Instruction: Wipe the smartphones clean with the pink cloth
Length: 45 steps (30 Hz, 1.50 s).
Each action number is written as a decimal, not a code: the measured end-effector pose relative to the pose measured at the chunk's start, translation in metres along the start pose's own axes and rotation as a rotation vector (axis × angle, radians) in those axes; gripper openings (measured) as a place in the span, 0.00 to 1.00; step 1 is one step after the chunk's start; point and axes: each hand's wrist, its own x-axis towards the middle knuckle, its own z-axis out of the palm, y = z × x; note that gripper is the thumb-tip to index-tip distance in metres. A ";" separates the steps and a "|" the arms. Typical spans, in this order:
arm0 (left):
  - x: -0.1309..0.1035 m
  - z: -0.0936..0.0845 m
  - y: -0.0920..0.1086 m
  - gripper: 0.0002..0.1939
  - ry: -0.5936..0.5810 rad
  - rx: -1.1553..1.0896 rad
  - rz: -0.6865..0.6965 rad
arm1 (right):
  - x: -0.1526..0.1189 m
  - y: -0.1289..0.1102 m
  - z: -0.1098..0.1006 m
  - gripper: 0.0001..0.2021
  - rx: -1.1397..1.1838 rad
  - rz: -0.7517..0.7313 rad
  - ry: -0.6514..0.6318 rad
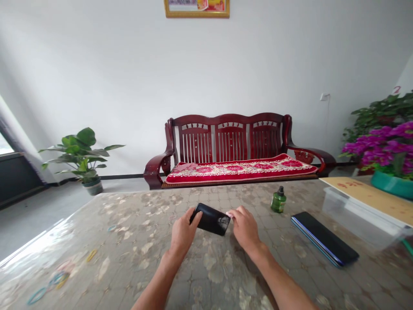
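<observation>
A black phone is held tilted above the table, its dark glossy face toward me and a pale reflection at its right end. My left hand grips its left end, thumb across the face and fingers behind. Close to the phone's right end, my right hand is closed in a pinch. A small whitish thing shows at those fingertips, too small to name. Whether the right fingers touch the phone, I cannot tell.
To the right stand a green bottle with a black cap, several stacked phones and a clear plastic box. Several coloured bands lie at left on the patterned table. Beyond is a wooden bench.
</observation>
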 end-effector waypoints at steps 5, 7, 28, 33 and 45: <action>0.002 -0.005 -0.001 0.16 -0.018 0.017 0.001 | 0.001 -0.023 0.000 0.12 0.079 -0.092 0.073; 0.002 -0.005 -0.002 0.16 -0.024 0.015 -0.001 | 0.002 -0.026 0.000 0.13 0.076 -0.117 0.079; -0.016 0.010 -0.003 0.13 0.109 -0.125 0.120 | -0.005 0.008 0.009 0.15 -0.026 0.002 0.040; -0.034 0.019 0.000 0.11 0.075 0.010 0.526 | -0.006 0.012 0.014 0.15 0.124 0.120 0.064; -0.069 0.033 0.008 0.13 -0.295 0.130 0.771 | -0.012 0.037 0.041 0.14 0.511 0.388 0.079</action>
